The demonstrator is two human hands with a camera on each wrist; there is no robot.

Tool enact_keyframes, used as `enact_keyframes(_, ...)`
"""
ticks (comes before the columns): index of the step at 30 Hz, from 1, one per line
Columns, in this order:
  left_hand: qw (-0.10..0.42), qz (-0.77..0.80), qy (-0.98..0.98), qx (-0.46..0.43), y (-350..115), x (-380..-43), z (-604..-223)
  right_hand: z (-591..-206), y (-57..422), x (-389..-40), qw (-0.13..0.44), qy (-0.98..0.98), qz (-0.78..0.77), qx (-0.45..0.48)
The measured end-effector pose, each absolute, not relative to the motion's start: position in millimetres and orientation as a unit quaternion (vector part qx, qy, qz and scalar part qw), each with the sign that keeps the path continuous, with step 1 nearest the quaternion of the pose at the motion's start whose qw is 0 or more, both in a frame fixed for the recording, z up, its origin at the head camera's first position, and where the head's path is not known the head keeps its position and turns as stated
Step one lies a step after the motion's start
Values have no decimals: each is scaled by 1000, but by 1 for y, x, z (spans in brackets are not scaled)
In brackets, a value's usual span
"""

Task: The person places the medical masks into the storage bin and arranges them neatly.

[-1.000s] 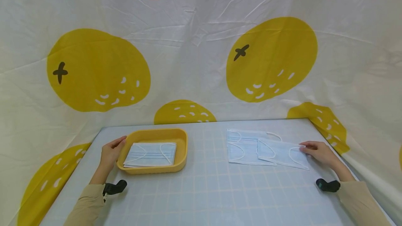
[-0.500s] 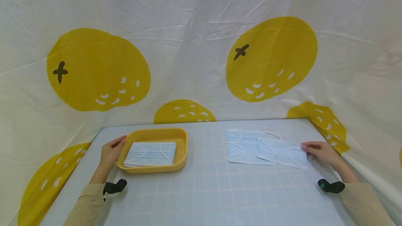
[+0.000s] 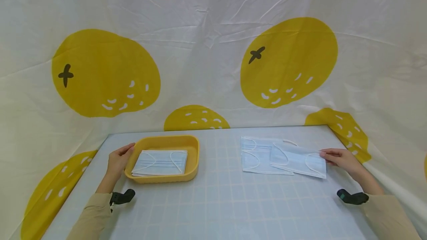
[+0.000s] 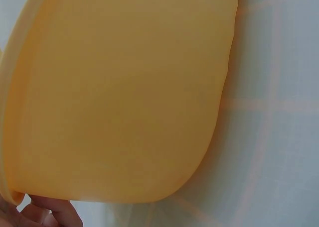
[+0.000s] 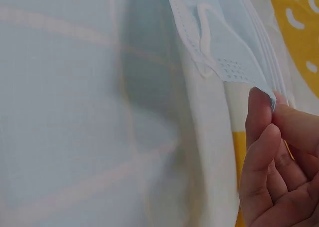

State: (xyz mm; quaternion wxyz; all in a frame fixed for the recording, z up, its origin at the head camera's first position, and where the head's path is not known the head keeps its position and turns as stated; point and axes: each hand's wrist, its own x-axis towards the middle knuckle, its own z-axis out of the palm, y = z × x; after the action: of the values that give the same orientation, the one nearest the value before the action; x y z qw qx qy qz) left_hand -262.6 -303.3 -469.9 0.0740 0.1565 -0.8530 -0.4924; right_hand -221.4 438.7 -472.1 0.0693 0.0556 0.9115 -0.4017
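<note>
My left hand (image 3: 116, 161) holds the left end of a yellow tray (image 3: 192, 151) by its rim. Inside the tray lies a small stack of light blue face masks (image 3: 160, 163) with white ear loops. On the right, my right hand (image 3: 341, 161) pinches the right edge of another face mask (image 3: 295, 158) between thumb and fingertips. The right wrist view shows that held mask (image 5: 234, 43) hanging from the pinch, raised off the table at this corner. Its left part overlaps other face masks (image 3: 253, 164) lying flat on the table; how many lie there is unclear.
A pale blue checked cloth (image 3: 217, 203) covers the table. Behind it hangs a white curtain (image 3: 203, 66) printed with big yellow fruit. A black wrist camera (image 3: 122, 197) is strapped to the left wrist, and another black camera (image 3: 351, 197) to the right.
The held mask has shifted slightly left and up, its lower right corner rising. The right hand first drew back a little to the right. The left hand and tray stay in place.
</note>
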Motion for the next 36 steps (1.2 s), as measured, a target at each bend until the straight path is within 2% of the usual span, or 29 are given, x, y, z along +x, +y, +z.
enact_keyframes(36,62,-492,-854,157,-304,-263,-469,-434,357,-221,30,903,-429,-17)
